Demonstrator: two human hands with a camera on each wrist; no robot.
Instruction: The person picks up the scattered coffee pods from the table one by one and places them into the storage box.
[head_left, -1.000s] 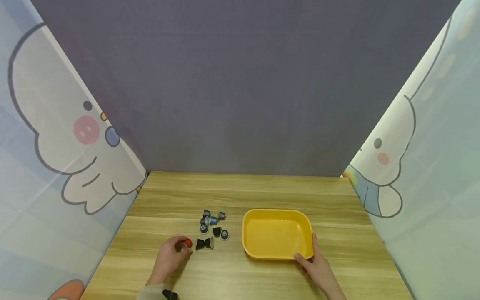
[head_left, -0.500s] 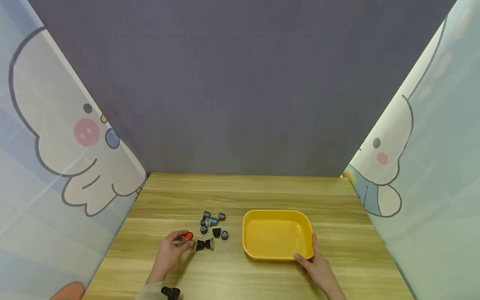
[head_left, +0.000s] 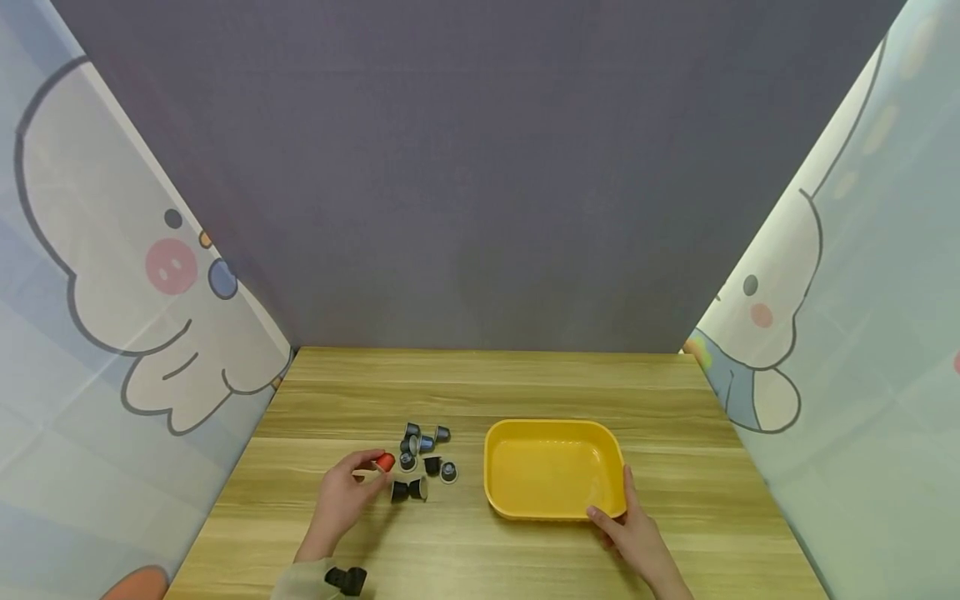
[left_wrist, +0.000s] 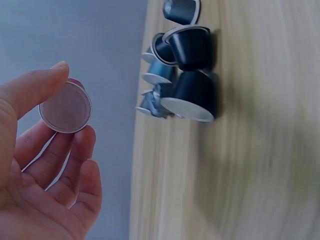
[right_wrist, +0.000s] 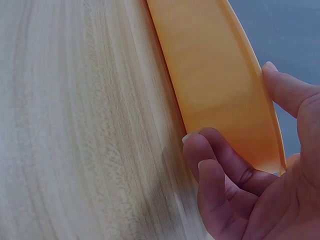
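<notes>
My left hand pinches a red coffee capsule between thumb and fingers, raised above the table. In the left wrist view the capsule's round silvery lid faces the camera. Just right of that hand lies a group of dark and blue coffee capsules; two black ones lie end to end closest to the hand. On the right, my right hand grips the near right corner of a yellow plastic tray, thumb on the rim and curled fingers against the outer wall, as the right wrist view shows.
The wood-grain table ends at a grey back wall. Printed cartoon curtains stand along both sides. A single dark capsule lies a little apart from the others.
My left hand has lifted the red capsule and carried it slightly forward and right, toward the other capsules. The right hand and the yellow tray have stayed put.
</notes>
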